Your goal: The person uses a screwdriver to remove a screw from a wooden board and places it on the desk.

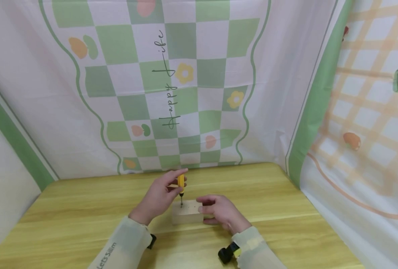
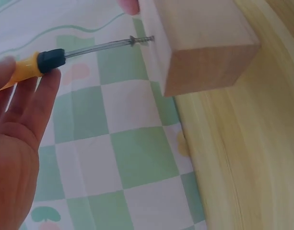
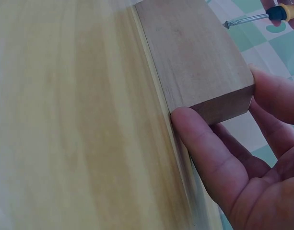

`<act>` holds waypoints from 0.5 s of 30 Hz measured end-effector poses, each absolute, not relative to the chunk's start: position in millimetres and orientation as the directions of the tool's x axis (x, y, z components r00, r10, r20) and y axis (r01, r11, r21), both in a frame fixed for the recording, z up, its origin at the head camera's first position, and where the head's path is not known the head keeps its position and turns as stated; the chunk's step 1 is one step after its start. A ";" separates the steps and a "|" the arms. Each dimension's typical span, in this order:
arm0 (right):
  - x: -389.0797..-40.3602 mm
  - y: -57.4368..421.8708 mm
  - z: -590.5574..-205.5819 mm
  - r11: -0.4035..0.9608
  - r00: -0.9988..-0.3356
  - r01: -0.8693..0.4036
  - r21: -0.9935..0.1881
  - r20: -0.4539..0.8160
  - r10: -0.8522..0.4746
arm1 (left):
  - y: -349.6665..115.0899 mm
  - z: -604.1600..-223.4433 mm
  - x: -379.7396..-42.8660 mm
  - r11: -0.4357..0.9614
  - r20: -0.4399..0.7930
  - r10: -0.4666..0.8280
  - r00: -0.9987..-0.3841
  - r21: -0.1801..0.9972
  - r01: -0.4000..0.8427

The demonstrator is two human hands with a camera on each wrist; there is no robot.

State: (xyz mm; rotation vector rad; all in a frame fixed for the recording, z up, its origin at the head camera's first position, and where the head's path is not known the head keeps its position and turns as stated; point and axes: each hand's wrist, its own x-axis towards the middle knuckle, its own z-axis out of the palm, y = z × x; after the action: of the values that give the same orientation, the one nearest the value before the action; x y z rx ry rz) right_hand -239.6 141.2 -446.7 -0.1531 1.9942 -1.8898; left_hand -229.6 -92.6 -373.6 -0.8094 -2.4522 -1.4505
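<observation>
A pale wooden block [image 1: 187, 219] lies on the table with small dark holes on its top face. My left hand [image 1: 159, 198] holds a screwdriver [image 1: 181, 181] by its yellow handle, the shaft pointing straight down. In the left wrist view, the tip meets the head of a screw [image 2: 143, 40], which stands upright in the top face with part of its thread showing. At the block's right end, my right hand [image 1: 223, 212] grips it. The right wrist view shows the thumb [image 3: 204, 143] at a lower corner and another finger by the top edge.
The wood-grain table [image 1: 84, 209] extends around the block on all sides. Behind it hangs a green and white checkered cloth [image 1: 182, 145], and an orange plaid cloth [image 1: 363, 123] hangs at the right. A black wrist camera [image 1: 226, 254] sits by the right sleeve.
</observation>
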 end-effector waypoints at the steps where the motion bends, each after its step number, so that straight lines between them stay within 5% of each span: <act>1: -239.5 141.1 -446.6 0.086 -0.919 0.184 -0.979 -0.203 -0.338 | -92.4 -374.3 -229.8 0.394 0.421 0.365 -0.830 0.739 0.547; 15: -240.3 141.3 -447.9 0.091 -0.923 0.175 -0.980 -0.195 -0.333 | -85.6 -382.9 -232.0 0.529 0.580 0.326 -0.747 0.543 0.653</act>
State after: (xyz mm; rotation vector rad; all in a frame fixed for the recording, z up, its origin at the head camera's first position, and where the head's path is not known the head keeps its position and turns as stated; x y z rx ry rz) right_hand -240.3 141.3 -447.9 -0.1551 2.0077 -1.8899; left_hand -232.0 -85.6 -382.9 -0.8018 -2.3619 -1.0863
